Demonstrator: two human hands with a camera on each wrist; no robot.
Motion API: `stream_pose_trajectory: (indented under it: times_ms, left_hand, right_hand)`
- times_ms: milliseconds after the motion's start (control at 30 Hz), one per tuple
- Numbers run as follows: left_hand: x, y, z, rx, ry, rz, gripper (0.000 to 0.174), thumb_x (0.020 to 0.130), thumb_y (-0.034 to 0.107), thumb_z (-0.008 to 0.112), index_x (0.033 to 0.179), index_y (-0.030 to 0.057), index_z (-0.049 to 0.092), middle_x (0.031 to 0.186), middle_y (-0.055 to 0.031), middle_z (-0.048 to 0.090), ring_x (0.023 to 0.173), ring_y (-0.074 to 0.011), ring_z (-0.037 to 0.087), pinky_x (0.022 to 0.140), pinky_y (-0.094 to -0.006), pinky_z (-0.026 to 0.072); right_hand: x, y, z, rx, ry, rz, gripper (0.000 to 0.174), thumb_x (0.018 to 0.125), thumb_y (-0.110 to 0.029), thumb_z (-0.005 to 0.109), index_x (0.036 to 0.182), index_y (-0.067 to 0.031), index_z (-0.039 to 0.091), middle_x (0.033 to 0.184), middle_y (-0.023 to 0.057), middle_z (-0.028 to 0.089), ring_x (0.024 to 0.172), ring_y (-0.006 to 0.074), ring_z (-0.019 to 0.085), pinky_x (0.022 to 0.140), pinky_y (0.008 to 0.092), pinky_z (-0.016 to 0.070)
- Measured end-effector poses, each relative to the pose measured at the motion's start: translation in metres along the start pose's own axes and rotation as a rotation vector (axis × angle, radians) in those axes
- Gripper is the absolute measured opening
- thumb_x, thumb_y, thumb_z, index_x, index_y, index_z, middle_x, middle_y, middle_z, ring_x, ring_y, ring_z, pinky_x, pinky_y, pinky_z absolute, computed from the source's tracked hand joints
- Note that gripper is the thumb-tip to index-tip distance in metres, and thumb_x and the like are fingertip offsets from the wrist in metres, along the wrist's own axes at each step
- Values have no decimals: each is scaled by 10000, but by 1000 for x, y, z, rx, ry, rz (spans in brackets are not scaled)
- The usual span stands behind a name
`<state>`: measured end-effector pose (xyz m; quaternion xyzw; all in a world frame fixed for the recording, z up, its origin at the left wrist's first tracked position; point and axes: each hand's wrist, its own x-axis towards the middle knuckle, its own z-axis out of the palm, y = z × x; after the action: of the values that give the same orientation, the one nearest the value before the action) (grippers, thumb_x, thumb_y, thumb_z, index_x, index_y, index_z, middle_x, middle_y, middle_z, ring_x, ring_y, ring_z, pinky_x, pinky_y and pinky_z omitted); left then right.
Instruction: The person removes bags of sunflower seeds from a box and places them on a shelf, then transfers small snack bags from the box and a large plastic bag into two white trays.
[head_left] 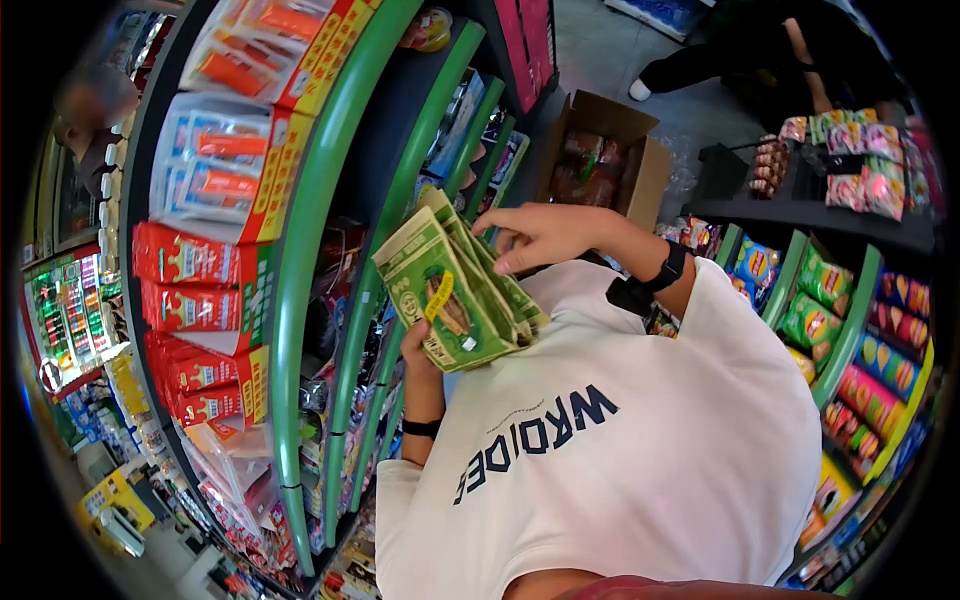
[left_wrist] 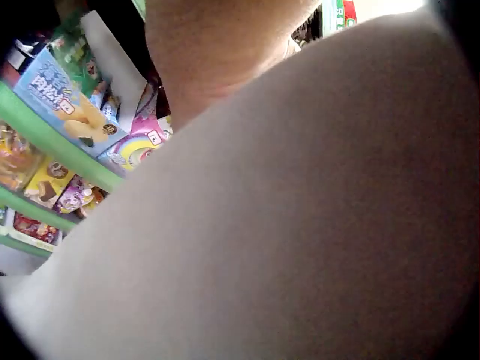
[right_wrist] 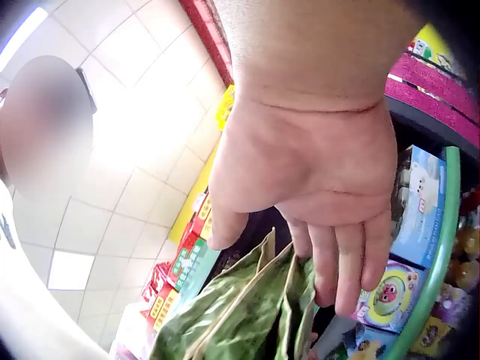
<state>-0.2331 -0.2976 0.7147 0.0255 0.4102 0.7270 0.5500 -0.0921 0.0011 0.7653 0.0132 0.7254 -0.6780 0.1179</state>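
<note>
In the head view, several green snack packets (head_left: pixel 455 295), with a yellow label on the front one, stand in a stack before the white shirt. My left hand (head_left: pixel 417 345) grips the stack at its lower left edge, most of its fingers hidden behind the packets. The right hand (head_left: pixel 545 232) is at the upper edge of the stack. In the right wrist view, the fingers of that hand (right_wrist: pixel 311 172) reach down nearly straight beside the upper edges of the packets (right_wrist: pixel 244 307), thumb spread apart. The left wrist view shows a forearm and white cloth, with the left hand hidden.
Green-edged shelves (head_left: pixel 330 190) with red packets (head_left: pixel 190 305) run along the left. An open cardboard box (head_left: pixel 650 175) stands beyond the right hand. Chip bags (head_left: pixel 812 325) fill racks at the right. A person in dark clothes (head_left: pixel 740 70) is at the back, another at the far left.
</note>
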Motion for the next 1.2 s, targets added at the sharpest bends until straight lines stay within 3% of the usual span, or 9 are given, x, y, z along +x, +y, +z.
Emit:
stream_pose_trajectory:
  times_ms: [300, 367, 500, 567, 633, 700, 733, 767, 1200]
  left_hand:
    - [24, -30, 16, -84, 27, 56, 825, 788, 285, 750, 1466, -15, 388, 1413, -205, 530, 1231, -362, 579, 1047, -493, 483]
    - [26, -32, 22, -70, 20, 74, 832, 786, 277, 755, 1472, -12, 384, 1417, -199, 530, 1245, -355, 571, 1048, -495, 482]
    - [23, -37, 46, -56, 73, 68, 841, 780, 271, 759, 1480, -4, 383, 1424, -171, 533, 1261, -341, 559, 1066, -483, 468]
    - [21, -42, 52, -86, 91, 89, 870, 743, 265, 773, 1479, 13, 383, 1405, -167, 543, 1247, -324, 570, 1047, -467, 491]
    - [8, -49, 42, -114, 128, 102, 869, 740, 266, 776, 1476, 12, 388, 1396, -169, 550, 1226, -326, 584, 1032, -461, 502]
    - [-1, -53, 35, -132, 64, 120, 835, 763, 276, 764, 1463, -7, 407, 1421, -169, 537, 1254, -335, 564, 1074, -468, 463]
    - [-6, -56, 35, -138, 79, 139, 835, 763, 276, 764, 1463, -7, 407, 1421, -169, 537, 1254, -335, 564, 1074, -468, 464]
    - [-11, -60, 35, -146, 92, 180, 835, 759, 275, 767, 1460, -7, 411, 1417, -172, 539, 1252, -338, 565, 1073, -470, 465]
    - [-53, -103, 28, -281, 221, 352, 816, 793, 286, 716, 1476, -9, 382, 1432, -180, 515, 1264, -343, 548, 1082, -471, 450]
  right_hand:
    - [20, 41, -73, 225, 68, -102, 470, 928, -348, 701, 1205, -1, 549, 1135, 159, 659, 1024, 223, 649, 881, 351, 516]
    - [36, 38, -97, -526, 353, -322, 479, 884, -365, 714, 1180, -13, 579, 1156, 187, 615, 1070, 308, 613, 920, 409, 500]
    - [105, -4, -163, -777, 828, -621, 453, 839, -348, 708, 1146, -26, 621, 1163, 192, 578, 1123, 392, 554, 940, 462, 473]
    - [137, -32, -188, -1024, 797, -363, 506, 819, -307, 738, 1211, -21, 593, 1222, 194, 576, 1152, 399, 551, 967, 456, 475]
    - [171, -49, -208, -1223, 566, -76, 522, 898, -445, 626, 1274, -83, 628, 1282, 184, 616, 1191, 378, 569, 1039, 463, 446]
    - [192, -52, -218, -1174, 571, -145, 677, 931, -513, 450, 1526, -196, 389, 1626, 130, 271, 1496, 329, 244, 1209, 540, 186]
    - [198, -55, -218, -1225, 799, -398, 645, 932, -518, 445, 1481, -178, 445, 1590, 130, 346, 1465, 343, 302, 1198, 523, 225]
    - [204, -56, -217, -1186, 833, -404, 639, 939, -524, 431, 1468, -166, 458, 1567, 143, 381, 1443, 348, 341, 1192, 514, 243]
    - [227, -46, -214, -948, 712, -211, 570, 980, -496, 429, 1372, -103, 554, 1452, 179, 515, 1358, 329, 467, 1124, 413, 375]
